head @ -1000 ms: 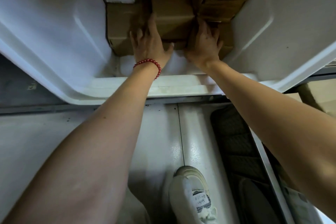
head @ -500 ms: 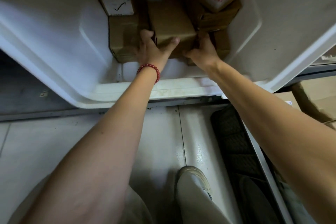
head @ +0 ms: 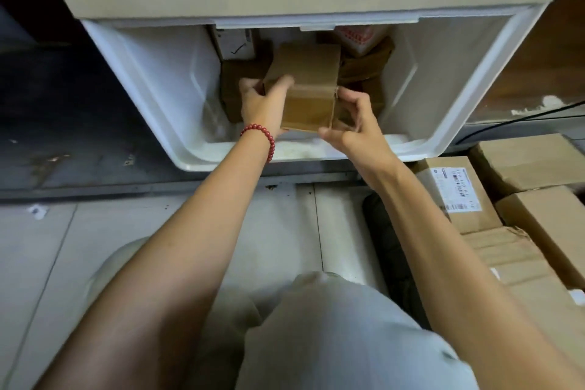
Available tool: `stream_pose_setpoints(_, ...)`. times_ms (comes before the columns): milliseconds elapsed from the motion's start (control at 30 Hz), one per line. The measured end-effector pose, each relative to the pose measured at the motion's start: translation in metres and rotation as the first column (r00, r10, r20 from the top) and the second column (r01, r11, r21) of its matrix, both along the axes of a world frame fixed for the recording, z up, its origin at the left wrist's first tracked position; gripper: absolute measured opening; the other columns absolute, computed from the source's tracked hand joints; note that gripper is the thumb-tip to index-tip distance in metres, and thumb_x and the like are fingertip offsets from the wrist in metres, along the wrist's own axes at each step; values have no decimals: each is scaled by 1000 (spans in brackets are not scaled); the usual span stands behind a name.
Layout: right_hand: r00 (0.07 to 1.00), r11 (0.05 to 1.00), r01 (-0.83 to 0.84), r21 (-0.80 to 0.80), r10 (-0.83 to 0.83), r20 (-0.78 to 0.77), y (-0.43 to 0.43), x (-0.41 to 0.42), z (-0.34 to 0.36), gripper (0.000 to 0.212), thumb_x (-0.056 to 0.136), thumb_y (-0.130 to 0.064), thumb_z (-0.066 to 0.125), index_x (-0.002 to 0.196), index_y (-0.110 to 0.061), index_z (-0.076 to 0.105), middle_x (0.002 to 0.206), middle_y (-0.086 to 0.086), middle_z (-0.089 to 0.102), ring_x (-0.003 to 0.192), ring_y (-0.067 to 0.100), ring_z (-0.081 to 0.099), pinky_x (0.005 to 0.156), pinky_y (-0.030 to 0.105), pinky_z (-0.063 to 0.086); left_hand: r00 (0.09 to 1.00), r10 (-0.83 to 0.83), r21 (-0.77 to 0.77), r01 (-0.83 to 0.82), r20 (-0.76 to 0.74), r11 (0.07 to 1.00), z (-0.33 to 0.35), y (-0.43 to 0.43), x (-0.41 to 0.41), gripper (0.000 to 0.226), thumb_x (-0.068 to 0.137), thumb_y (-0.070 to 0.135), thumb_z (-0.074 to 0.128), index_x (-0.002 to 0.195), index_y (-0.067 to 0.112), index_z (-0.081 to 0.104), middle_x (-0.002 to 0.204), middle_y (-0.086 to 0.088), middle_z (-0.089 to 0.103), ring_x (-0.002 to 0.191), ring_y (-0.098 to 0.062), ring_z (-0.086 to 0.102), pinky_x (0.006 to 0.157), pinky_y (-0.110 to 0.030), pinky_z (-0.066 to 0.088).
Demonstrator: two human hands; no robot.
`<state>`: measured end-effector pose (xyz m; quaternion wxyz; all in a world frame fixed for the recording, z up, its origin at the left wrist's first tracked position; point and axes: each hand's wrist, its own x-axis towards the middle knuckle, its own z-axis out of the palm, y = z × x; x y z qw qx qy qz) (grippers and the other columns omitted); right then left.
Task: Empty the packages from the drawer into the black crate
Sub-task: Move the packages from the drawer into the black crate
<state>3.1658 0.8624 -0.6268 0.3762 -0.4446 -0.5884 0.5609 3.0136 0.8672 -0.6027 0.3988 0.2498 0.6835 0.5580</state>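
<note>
Both hands have drawn back toward the front of the drawer, and the brown cardboard box point(head: 305, 89) they were gripping low among the other packages is now raised and tilted above them.

The left hand point(head: 262, 108), with a red bead bracelet point(head: 262, 135) at its wrist, grips the box's left side: the thumb lies across the near face and the fingers curl round the far edge. The right hand point(head: 354, 127) pinches the box's right near edge with curled fingers, its thumb under the lower corner.

The box is clear of the white plastic drawer's point(head: 158, 82) front rim but still over its inside. Behind it sit a white-labelled box point(head: 235, 45) at the back left, a white package with red print point(head: 357, 36) at the back right, crumpled brown packages point(head: 367, 70) beneath that, and another brown box point(head: 232, 85) low on the left.

Right of the right forearm, a dark wall, seemingly the black crate point(head: 387, 231), edges a group of cardboard boxes, one with a printed shipping label point(head: 456, 190). A knee in pale trousers point(head: 332, 326) fills the foreground over pale floor tiles point(head: 47, 247).
</note>
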Motion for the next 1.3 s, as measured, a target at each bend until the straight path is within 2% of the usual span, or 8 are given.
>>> stream_pose_setpoints(167, 997, 999, 36, 30, -34, -65, -37, 15, 32, 48, 94, -13, 62, 136, -25, 42, 134, -12, 48, 108, -10, 53, 82, 13, 49, 992, -54, 56, 48, 114, 997, 27, -47, 4, 44, 80, 33, 73, 111, 21, 44, 113, -5, 55, 95, -20, 61, 71, -46, 59)
stream_pose_setpoints(300, 996, 996, 66, -65, -69, -58, -67, 24, 35, 54, 94, -40, 58, 143, -32, 37, 139, -14, 44, 120, 3, 50, 101, 38, 48, 991, -52, 28, 49, 123, 998, 25, -90, 21, 41, 79, 30, 74, 107, 19, 46, 114, -5, 55, 93, -17, 61, 69, -43, 59)
stream_pose_setpoints(500, 928, 920, 49, -390, -186, -323, -113, 36, 31, 85, 73, -80, 54, 144, -39, 35, 138, -8, 53, 117, 18, 60, 82, 37, 57, 963, -146, 91, 129, 227, 987, 27, -138, 34, 26, 82, 21, 73, 93, 18, 49, 106, -3, 60, 91, -14, 61, 77, -50, 58)
stream_pose_setpoints(667, 796, 830, 131, -542, -414, -441, -125, 56, 19, 57, 85, -58, 58, 136, -33, 47, 129, 2, 63, 111, 24, 64, 64, 35, 58, 926, -358, 131, 342, 118, 930, 26, -159, 29, 26, 82, 13, 72, 104, 18, 60, 114, -6, 56, 89, -15, 61, 72, -33, 58)
stream_pose_setpoints(800, 786, 789, 178, -588, -474, -398, -133, 60, 9, 66, 80, -51, 67, 137, -27, 45, 130, 7, 61, 111, 26, 65, 66, 39, 59, 895, -324, 81, 314, 306, 946, 15, -165, 25, 82, 69, 25, 82, 139, 27, 38, 139, -8, 48, 118, -22, 56, 85, -38, 57)
stream_pose_setpoints(900, 766, 753, 257, -606, -541, -348, -136, 54, 8, 79, 68, -55, 71, 137, -26, 43, 129, 8, 59, 111, 28, 63, 63, 41, 58, 893, -370, -65, 397, 255, 915, 13, -169, 25, 105, 58, 43, 81, 146, 30, 26, 142, 1, 41, 127, -22, 47, 96, -50, 49)
stream_pose_setpoints(1100, 820, 784, 271, -558, -492, -294, -135, 56, 12, 48, 83, -66, 56, 120, -35, 48, 119, -4, 56, 104, 25, 61, 62, 38, 59, 852, -459, -24, 479, 251, 877, 9, -170, 28, 77, 77, 33, 74, 142, 35, 31, 129, 3, 56, 115, -21, 58, 74, -38, 59)
stream_pose_setpoints(1300, 877, 823, 246, -512, -414, -244, -134, 63, 11, 51, 93, -64, 40, 114, -24, 63, 121, -4, 64, 116, 21, 58, 73, 39, 58, 922, -334, -47, 349, 196, 936, 3, -151, 19, 50, 91, 22, 59, 137, 32, 44, 122, -3, 59, 109, -23, 58, 93, -51, 51)
